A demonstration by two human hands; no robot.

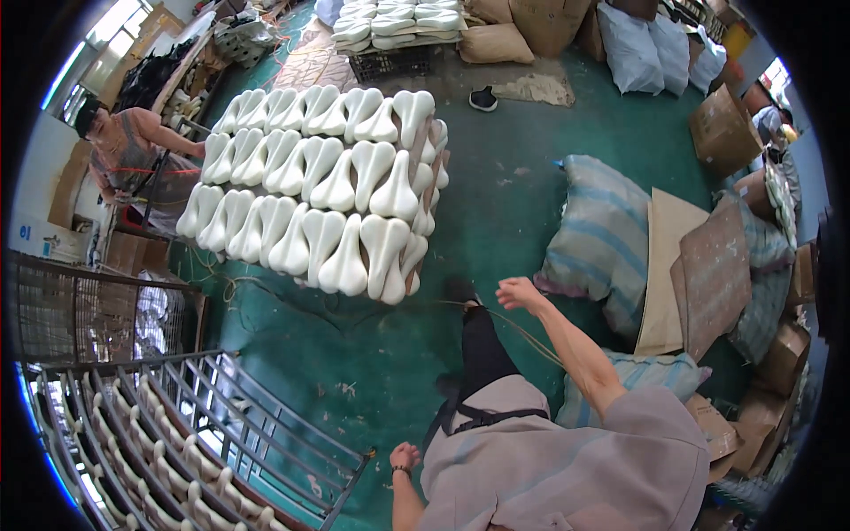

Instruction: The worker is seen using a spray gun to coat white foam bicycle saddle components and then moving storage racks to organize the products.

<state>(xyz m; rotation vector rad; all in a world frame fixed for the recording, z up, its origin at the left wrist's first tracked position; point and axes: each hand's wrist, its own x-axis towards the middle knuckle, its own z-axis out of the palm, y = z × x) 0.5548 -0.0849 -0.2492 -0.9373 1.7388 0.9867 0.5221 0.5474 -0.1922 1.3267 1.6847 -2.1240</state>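
thin tan cord, taut, above green floor

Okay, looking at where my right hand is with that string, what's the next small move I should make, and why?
Probably close the right hand on the thin cord and draw it in. The hand is reaching out over the green floor, open, with the cord running beneath the forearm, while the left hand rests, seemingly fisted, near the metal rack.
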